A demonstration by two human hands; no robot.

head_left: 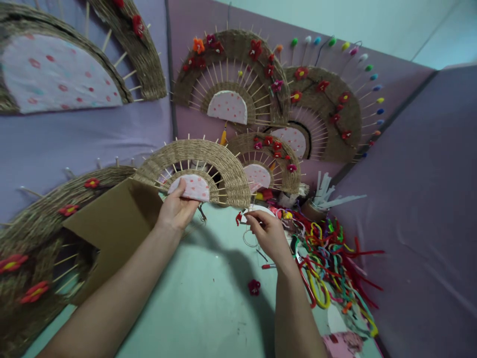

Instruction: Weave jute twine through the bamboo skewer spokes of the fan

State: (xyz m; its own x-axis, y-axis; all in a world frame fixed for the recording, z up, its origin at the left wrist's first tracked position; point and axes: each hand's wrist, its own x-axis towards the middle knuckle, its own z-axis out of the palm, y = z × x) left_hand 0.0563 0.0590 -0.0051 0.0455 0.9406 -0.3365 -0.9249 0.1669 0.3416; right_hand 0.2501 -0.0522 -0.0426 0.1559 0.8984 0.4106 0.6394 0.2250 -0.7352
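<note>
My left hand [177,206] grips a woven half-round fan [201,151] by its white, pink-spotted centre piece [192,187], with the thumb on the front face. Thin sticks radiate through the twine weave, and their tips poke out along the curved edge. Just below the fan's right end, my right hand [267,231] is closed in a pinch on a thin strand of twine [249,239], which curls in a loop beneath the fingers. A dark red flower [254,287] lies on the pale green table [208,298] below.
Decorated woven fans [233,44] stand against the purple partition [402,199]. Coloured pipe cleaners [335,258] pile up at right, with yellow-handled scissors [320,291] and red-handled ones among them. White strips stand in a pot [315,211]. Cardboard [119,223] leans at left.
</note>
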